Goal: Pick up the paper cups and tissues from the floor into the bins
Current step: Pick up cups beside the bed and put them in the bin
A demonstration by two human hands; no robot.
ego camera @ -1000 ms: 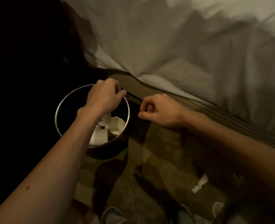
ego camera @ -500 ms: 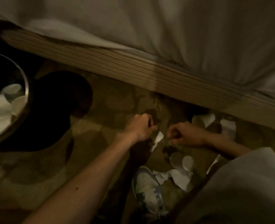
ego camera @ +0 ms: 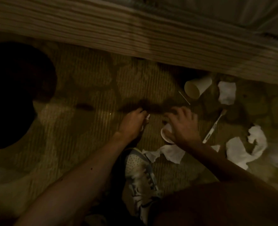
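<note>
Two hands are reaching down to the carpeted floor (ego camera: 86, 79), on the near side of a wooden bed frame (ego camera: 135, 31) that is running across the far edge of the scene. The left hand (ego camera: 133, 123) is curling its fingers (ego camera: 140, 112) together and pinching a tissue scrap (ego camera: 147, 117), whose white edge is peeking out to the right of the knuckles.

Just to the right, the right hand (ego camera: 182, 126) is lying over a small paper cup (ego camera: 165, 136). The cup is resting on its side on the floor with its open mouth facing near and left. The right hand's fingers (ego camera: 184, 111) are spreading wide over it and reaching past its far end, while the thumb is sitting at the rim. The cup is showing only below the palm.

A second paper cup (ego camera: 197, 87) is lying on its side farther off to the right, close to the bed frame, well apart from both hands. A crumpled tissue (ego camera: 227, 92) is lying just to its right. A flat torn tissue (ego camera: 169, 152) is lying on the floor just nearer than the right wrist, and a large twisted tissue (ego camera: 244, 149) is lying to the right of the forearm.

A toothbrush (ego camera: 214, 128) is lying slantwise between the right hand and the large tissue, and a thin stick (ego camera: 184, 97) is lying beside the second cup. A white shoe (ego camera: 140, 170) is standing between the two forearms.
</note>
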